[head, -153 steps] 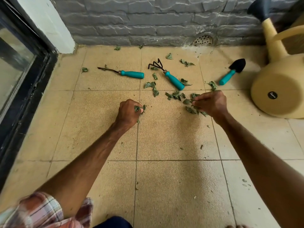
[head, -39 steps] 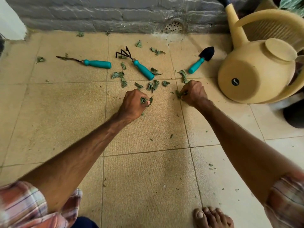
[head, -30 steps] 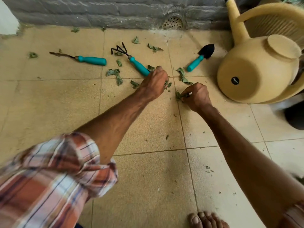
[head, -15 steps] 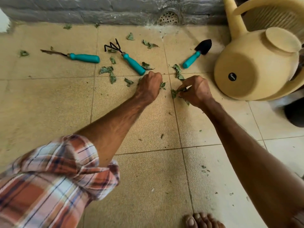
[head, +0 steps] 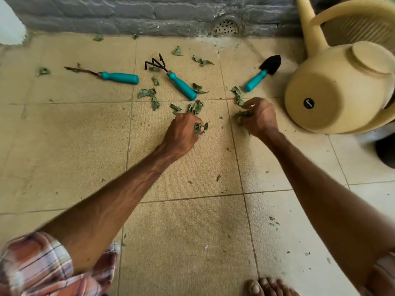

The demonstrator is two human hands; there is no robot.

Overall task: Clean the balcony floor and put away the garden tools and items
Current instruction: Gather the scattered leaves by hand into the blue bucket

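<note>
Green leaf scraps point(head: 148, 92) lie scattered over the tan tiled floor point(head: 64, 135). My left hand point(head: 183, 131) is curled into a fist holding a bunch of leaves, low over the tile. My right hand point(head: 259, 118) grips another clump of leaves and pinches at a leaf on the floor. Beyond my hands lie three teal-handled tools: a weeder point(head: 119, 77) at the left, a hand rake point(head: 181, 87) in the middle, and a small black trowel point(head: 256, 81) at the right.
A cream watering can point(head: 333, 90) lies on its side at the right, close to my right hand. A grey stone wall point(head: 149, 13) with a round drain grate point(head: 226, 29) closes the far side. My bare toes point(head: 265, 287) show at the bottom edge.
My left hand pulled back toward me from beside the rake handle, still holding leaves. My right hand stayed near the leaves by the trowel, picking at them.
</note>
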